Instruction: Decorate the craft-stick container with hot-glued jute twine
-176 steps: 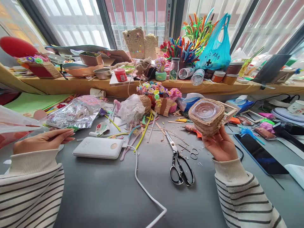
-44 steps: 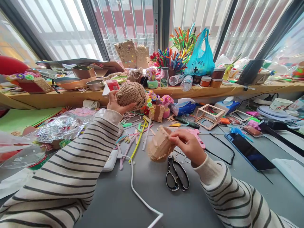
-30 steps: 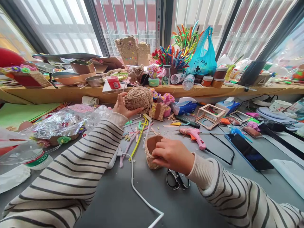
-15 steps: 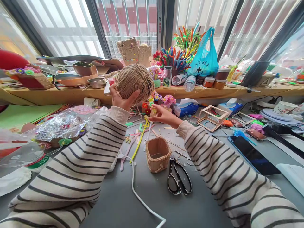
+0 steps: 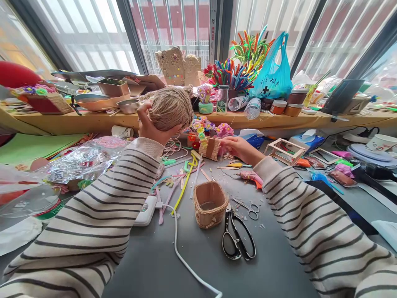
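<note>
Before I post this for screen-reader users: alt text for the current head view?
A left hand holds up a ball of jute twine; the right hand hovers near pink craft flowers. A twine-rimmed basket stands beside black-handled scissors on a cluttered table.

The one view looked out from the person's head, forward and down across the table (image 5: 155, 260), toward the windows (image 5: 273, 20). It was close: the sleeves (image 5: 99, 215) ran in from the lower left and lower right, the left hand (image 5: 151, 131) and right hand (image 5: 243, 150) lay near mid-view, the basket (image 5: 209, 218) below centre. Farther off, the ledge (image 5: 93, 124) crossed the full width.
</note>
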`<state>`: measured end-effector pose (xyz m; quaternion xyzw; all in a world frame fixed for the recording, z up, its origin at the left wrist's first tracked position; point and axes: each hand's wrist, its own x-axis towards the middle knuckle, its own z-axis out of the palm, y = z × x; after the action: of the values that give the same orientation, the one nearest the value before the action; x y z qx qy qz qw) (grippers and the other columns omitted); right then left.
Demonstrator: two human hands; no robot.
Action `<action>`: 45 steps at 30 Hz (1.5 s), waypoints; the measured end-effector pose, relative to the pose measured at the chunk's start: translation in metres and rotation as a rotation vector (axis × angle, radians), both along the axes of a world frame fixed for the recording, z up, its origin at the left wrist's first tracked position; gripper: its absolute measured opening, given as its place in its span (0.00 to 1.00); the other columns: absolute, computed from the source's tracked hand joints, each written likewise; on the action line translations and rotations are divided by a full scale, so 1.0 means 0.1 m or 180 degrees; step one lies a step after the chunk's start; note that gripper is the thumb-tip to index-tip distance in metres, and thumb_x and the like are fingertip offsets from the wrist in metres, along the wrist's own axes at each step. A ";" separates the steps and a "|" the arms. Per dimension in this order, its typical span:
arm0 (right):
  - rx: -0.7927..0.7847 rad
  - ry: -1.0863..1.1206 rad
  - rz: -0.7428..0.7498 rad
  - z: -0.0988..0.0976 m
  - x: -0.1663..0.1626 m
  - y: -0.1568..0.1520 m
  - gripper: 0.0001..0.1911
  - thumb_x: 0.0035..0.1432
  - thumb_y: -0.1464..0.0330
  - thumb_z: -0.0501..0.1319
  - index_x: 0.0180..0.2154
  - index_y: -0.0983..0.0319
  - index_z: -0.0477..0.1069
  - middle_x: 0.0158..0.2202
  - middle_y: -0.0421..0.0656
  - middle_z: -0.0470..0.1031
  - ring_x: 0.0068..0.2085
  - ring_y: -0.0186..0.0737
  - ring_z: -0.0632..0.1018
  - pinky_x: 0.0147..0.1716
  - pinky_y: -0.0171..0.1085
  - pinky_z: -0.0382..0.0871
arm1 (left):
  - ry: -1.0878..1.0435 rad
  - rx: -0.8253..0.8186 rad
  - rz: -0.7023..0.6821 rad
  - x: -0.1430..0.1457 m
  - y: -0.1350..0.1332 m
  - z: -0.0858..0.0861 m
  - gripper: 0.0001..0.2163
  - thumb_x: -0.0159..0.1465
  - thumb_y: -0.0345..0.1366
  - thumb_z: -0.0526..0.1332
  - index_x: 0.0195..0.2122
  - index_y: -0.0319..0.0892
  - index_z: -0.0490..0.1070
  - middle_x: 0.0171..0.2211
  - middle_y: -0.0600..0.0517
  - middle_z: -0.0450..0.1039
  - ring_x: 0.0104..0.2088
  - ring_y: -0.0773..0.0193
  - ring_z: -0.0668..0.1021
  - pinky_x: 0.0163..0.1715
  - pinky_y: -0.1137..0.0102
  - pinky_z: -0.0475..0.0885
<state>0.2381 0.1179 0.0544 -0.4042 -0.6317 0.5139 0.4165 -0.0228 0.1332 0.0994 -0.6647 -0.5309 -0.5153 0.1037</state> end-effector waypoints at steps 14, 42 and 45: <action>-0.0143 -0.0338 0.0084 0.23 0.22 -0.32 0.13 0.44 0.58 0.61 0.23 0.63 0.68 0.17 0.34 0.63 0.20 0.27 0.64 0.24 0.32 0.61 | 0.1713 -0.0791 -0.0150 -0.09 0.16 -0.59 0.35 0.45 0.50 0.63 0.51 0.40 0.55 0.52 0.42 0.58 0.53 0.51 0.64 0.53 0.62 0.59; 0.0932 -0.0946 -0.0437 0.18 0.07 -0.79 0.09 0.53 0.63 0.57 0.30 0.63 0.67 0.25 0.41 0.74 0.26 0.31 0.73 0.24 0.32 0.66 | 0.1741 -0.1278 -0.1386 0.49 -0.20 -0.36 0.20 0.59 0.37 0.54 0.52 0.37 0.61 0.54 0.42 0.63 0.57 0.59 0.62 0.56 0.64 0.56; 0.1055 -0.0907 -0.0413 0.21 0.00 -0.82 0.10 0.53 0.62 0.57 0.31 0.63 0.68 0.26 0.41 0.74 0.26 0.31 0.72 0.26 0.33 0.67 | 0.1828 -0.1563 -0.2088 0.77 -0.46 -0.21 0.15 0.59 0.37 0.56 0.46 0.41 0.67 0.38 0.51 0.76 0.39 0.67 0.76 0.39 0.74 0.69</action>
<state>0.2383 0.0362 0.0752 -0.4385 -0.7327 0.3130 0.4159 0.0541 0.0869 0.0780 -0.9165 -0.3496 -0.1768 -0.0814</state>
